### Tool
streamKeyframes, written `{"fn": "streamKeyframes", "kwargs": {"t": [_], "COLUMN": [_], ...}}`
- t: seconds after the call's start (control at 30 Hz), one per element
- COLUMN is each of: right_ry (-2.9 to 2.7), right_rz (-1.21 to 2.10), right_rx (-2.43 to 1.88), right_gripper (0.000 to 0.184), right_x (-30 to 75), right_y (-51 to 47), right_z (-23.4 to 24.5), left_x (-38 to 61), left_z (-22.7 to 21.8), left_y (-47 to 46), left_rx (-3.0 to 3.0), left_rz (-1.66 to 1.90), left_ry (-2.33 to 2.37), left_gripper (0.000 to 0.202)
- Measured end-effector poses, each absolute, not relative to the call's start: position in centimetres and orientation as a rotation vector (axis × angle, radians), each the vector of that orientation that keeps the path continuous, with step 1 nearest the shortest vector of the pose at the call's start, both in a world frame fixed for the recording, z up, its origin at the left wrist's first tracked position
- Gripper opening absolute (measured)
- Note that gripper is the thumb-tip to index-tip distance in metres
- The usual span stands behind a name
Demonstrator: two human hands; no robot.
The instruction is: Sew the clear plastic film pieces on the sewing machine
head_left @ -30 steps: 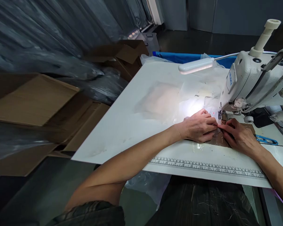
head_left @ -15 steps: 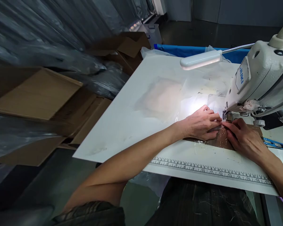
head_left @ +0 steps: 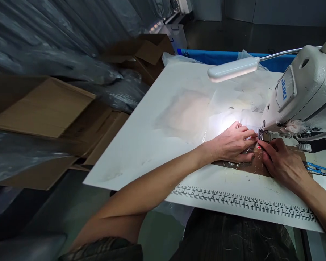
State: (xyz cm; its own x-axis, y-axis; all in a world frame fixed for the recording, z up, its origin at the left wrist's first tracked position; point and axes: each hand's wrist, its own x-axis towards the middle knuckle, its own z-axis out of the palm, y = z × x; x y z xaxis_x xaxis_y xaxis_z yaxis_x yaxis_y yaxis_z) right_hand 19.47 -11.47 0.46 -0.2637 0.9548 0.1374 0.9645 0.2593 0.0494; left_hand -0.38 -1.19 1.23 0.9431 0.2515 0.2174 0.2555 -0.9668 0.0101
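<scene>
A white sewing machine (head_left: 304,83) stands at the right, its presser foot (head_left: 263,135) low over the lit work area. My left hand (head_left: 233,144) rests just left of the foot, fingers bent and pressed onto thin see-through material (head_left: 251,148). Right in front of the foot, my right hand (head_left: 285,159) pinches the edge of that material between thumb and forefinger. Both hands' fingertips nearly meet there. A small red mark (head_left: 259,147) shows between them. Beneath the hands lies a brown plate (head_left: 256,165). The fingertips partly hide the material's edge.
A printed ruler (head_left: 244,202) runs along the front edge of the white table (head_left: 141,145). Blue thread snips (head_left: 321,169) lie right of my right hand. A lamp (head_left: 233,69) hangs over the back. Open cardboard boxes (head_left: 43,108) stand at the left.
The view has shifted slightly, so the machine appears farther right. The red mark now shows between my fingertips. Both hands stay close to the presser foot.
</scene>
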Motion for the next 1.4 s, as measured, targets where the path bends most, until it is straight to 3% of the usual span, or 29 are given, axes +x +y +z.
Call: {"fn": "streamKeyframes", "kwargs": {"t": [0.3,0.53,0.73,0.97,1.23,1.4], "right_ry": [-2.114,-1.762,-1.662,-1.561,-1.802,-1.940], "right_rz": [0.275,0.642,0.573,0.624,0.364,0.206], "right_rx": [-1.678,-1.900,-1.884,-1.953,-1.841,-1.725], "right_gripper": [0.041,0.060,0.062,0.051,0.036,0.037], "right_x": [21.1,22.1,22.0,22.3,22.0,21.8], "right_y": [-11.3,-10.0,-11.6,-11.5,-11.7,-12.2], "right_z": [1.6,2.2,1.8,0.4,1.1,-0.4], "left_x": [-0.2,-0.2,-0.2,-0.4,-0.2,-0.3], "left_z": [1.3,1.3,1.2,0.9,0.2,1.0], "left_y": [-1.2,-0.9,-0.9,-0.8,-0.7,1.0], "left_rx": [-3.041,-3.036,-3.053,-3.114,-3.204,-3.318], "left_rz": [-0.316,-0.277,-0.205,-0.266,-0.327,-0.276], "left_ry": [-0.435,-0.432,-0.469,-0.600,-0.738,-0.655], "left_gripper": [0.047,0.054,0.060,0.062,0.066,0.069]}}
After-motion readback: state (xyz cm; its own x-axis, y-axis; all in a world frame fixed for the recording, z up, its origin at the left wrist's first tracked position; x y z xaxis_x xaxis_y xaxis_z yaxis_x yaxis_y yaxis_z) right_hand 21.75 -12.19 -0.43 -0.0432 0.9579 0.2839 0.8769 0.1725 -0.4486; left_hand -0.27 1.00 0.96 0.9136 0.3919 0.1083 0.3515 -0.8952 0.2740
